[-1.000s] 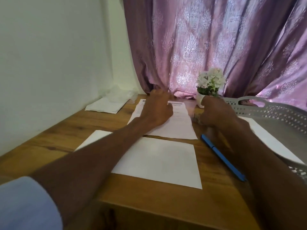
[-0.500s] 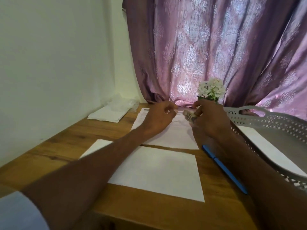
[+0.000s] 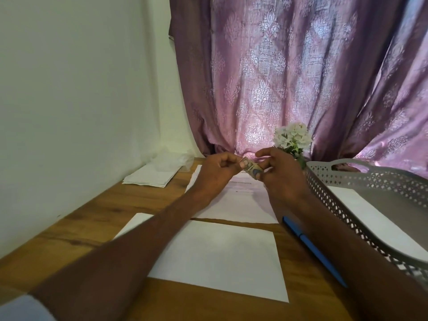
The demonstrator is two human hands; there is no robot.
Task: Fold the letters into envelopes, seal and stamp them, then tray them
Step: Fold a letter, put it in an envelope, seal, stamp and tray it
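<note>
Stamp roll (image 3: 251,170): pinched between left hand (image 3: 216,173) and right hand (image 3: 281,173), fingers curled on it, above the printed letter (image 3: 240,200). Envelope (image 3: 220,258) nearer than letter. Risk: stamp may tear or stick crooked if peeled hastily.

Mauve curtain (image 3: 289,77) (pale damask motifs), blue pen (image 3: 312,249), grey tray (image 3: 361,179).

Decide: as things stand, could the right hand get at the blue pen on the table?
Probably yes, once freed. The blue pen lies uncovered on the table beside the right forearm, with nothing on it. But the right hand and left hand together pinch a small stamp roll.
</note>
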